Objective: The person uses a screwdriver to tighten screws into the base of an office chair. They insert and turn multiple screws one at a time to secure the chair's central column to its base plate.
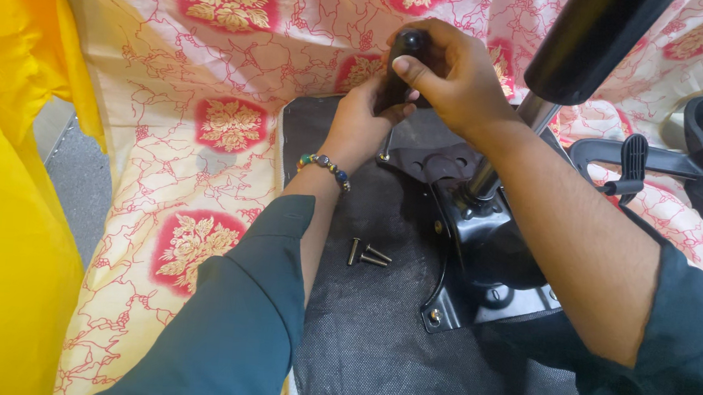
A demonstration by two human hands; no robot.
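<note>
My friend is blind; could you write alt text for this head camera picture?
Two hands grip a black tool handle upright over a black metal chair plate on an upturned seat: the right hand on top, the left hand below. Three loose bolts lie on the seat's dark fabric, over a red-and-cream floral cloth.

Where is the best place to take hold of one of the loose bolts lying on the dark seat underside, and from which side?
Probably the bolts are best pinched across the shank, coming from straight above. They lie flat on the black fabric in a small fan, heads toward the mounting plate, and the space above them is open. Both hands are busy on the screwdriver handle.
</note>
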